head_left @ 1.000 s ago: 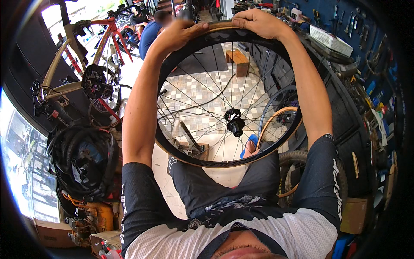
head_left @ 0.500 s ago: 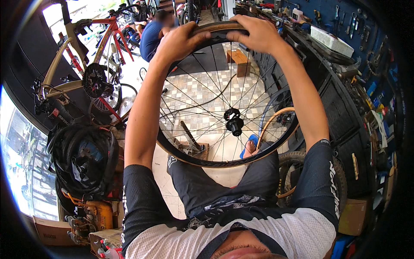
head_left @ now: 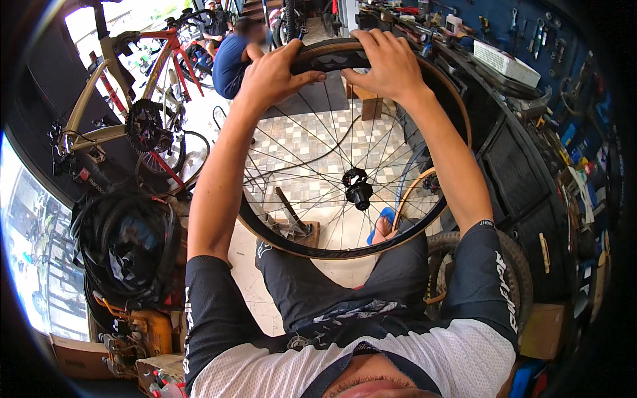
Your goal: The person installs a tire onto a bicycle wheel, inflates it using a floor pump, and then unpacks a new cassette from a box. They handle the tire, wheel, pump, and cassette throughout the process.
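Observation:
A spoked bicycle wheel (head_left: pixel 332 253) with a black rim and a tan-edged tire stands upright in front of me, its lower edge by my thighs. My left hand (head_left: pixel 273 78) grips its far edge left of the top, the thumb on the inner side of the rim. Just right of the top, my right hand (head_left: pixel 388 66) holds the same edge, fingers over the tire and thumb inward. A short stretch of tire and rim shows between the hands. The black hub (head_left: pixel 358 189) sits at the wheel's middle. Both palms hide parts of the tire.
A bicycle frame (head_left: pixel 86 136) hangs at left above a bundle of black tires (head_left: pixel 126 245). A workbench with a white basket (head_left: pixel 506 64) runs along the right. A wooden stool (head_left: pixel 370 105) and a person in blue (head_left: pixel 232 66) are farther off. Another tire (head_left: pixel 511 272) stands beside my right leg.
Both thumbs have shifted down off the tire's edge toward the inner side of the rim, baring more of the rim between my hands. The wheel has shifted slightly left.

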Available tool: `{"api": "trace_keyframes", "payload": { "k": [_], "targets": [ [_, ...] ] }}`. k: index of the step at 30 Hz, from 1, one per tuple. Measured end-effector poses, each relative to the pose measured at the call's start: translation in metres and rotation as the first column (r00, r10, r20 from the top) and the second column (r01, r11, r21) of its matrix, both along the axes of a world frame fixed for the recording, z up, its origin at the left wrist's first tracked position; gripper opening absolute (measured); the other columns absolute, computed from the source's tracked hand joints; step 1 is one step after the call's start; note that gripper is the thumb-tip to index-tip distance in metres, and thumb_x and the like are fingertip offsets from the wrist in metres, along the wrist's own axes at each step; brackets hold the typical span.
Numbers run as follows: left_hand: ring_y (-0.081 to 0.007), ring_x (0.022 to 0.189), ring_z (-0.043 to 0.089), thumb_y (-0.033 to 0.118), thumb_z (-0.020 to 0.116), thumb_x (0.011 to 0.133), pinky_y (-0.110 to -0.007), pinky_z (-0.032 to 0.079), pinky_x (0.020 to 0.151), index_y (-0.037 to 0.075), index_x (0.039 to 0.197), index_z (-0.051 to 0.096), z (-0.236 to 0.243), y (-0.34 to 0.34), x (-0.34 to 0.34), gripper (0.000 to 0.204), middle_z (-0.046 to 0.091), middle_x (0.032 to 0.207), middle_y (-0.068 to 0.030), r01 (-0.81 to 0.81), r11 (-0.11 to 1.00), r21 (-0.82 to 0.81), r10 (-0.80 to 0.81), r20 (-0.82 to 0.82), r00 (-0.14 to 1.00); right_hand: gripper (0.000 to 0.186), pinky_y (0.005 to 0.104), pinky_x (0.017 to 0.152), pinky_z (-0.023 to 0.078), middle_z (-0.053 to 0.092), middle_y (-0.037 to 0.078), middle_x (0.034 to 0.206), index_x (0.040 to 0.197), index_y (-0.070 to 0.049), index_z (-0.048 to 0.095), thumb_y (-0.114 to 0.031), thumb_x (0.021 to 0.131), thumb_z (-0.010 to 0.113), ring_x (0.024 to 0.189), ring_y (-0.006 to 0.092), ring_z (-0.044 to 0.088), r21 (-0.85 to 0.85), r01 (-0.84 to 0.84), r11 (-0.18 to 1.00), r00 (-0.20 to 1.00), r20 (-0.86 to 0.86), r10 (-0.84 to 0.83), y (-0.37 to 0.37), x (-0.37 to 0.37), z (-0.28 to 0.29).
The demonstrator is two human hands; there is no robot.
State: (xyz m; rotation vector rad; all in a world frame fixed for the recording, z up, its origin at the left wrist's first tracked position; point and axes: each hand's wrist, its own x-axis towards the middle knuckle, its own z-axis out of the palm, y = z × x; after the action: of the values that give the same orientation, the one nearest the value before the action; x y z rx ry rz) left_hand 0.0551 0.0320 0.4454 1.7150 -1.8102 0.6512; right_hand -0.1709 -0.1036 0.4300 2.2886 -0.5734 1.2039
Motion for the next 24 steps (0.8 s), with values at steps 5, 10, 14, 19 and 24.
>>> {"api": "trace_keyframes", "payload": {
  "k": [5,10,14,19,24],
  "targets": [
    [-0.0451,0.089,0.072,0.067,0.055,0.1,-0.053,0.054,0.081,0.002,0.109,0.074,0.03,-0.036,-0.017,0.068,0.074,0.09,-0.0265,0.222,0.975,-0.013,-0.222,-0.097,0.97,0.086,0.0468,0.103,0.05,0.066,0.015,0.128,0.142,-0.008,0.057,-0.062,0.079,0.08,0.12,0.0345,0.064,-0.012,-0.019,1.0,1.0,-0.017,0.019,-0.003,-0.005,0.004],
    [-0.0493,0.091,0.071,0.067,0.036,0.106,-0.056,0.055,0.082,0.002,0.087,0.078,0.024,-0.052,-0.034,0.079,0.073,0.088,-0.0284,-0.114,0.992,0.047,0.117,-0.067,0.991,0.094,0.0477,0.106,0.05,0.067,0.018,0.129,0.141,-0.009,0.057,-0.076,0.077,0.075,0.121,0.0359,0.065,0.168,-0.035,0.985,0.999,-0.008,0.037,-0.01,-0.026,0.007],
    [-0.0478,0.087,0.073,0.063,0.034,0.108,-0.056,0.057,0.081,0.004,0.085,0.08,0.009,-0.058,-0.039,0.077,0.074,0.085,-0.0272,-0.169,0.985,-0.034,0.167,-0.067,0.984,0.089,0.0488,0.1,0.052,0.068,0.016,0.119,0.134,-0.01,0.06,-0.078,0.078,0.074,0.114,0.0362,0.067,0.372,0.159,0.914,0.986,-0.013,-0.167,-0.037,-0.063,-0.019],
    [-0.0483,0.088,0.073,0.061,0.035,0.108,-0.058,0.057,0.083,0.006,0.089,0.08,0.006,-0.066,-0.043,0.074,0.074,0.086,-0.0271,-0.165,0.986,0.027,0.167,-0.073,0.983,0.071,0.0498,0.092,0.05,0.066,0.013,0.111,0.127,-0.011,0.06,-0.059,0.079,0.082,0.11,0.0345,0.065,0.191,0.194,0.962,0.961,0.162,-0.226,-0.046,-0.053,-0.048],
    [-0.0488,0.087,0.072,0.061,0.039,0.107,-0.058,0.056,0.081,0.006,0.093,0.076,0.007,-0.06,-0.038,0.068,0.075,0.087,-0.0244,-0.115,0.992,0.059,0.118,-0.041,0.992,0.062,0.0489,0.09,0.048,0.067,0.009,0.11,0.125,-0.014,0.06,-0.039,0.075,0.086,0.11,0.0338,0.064,0.222,0.221,0.95,0.937,0.223,-0.27,-0.044,-0.046,-0.049]
  ]
}}
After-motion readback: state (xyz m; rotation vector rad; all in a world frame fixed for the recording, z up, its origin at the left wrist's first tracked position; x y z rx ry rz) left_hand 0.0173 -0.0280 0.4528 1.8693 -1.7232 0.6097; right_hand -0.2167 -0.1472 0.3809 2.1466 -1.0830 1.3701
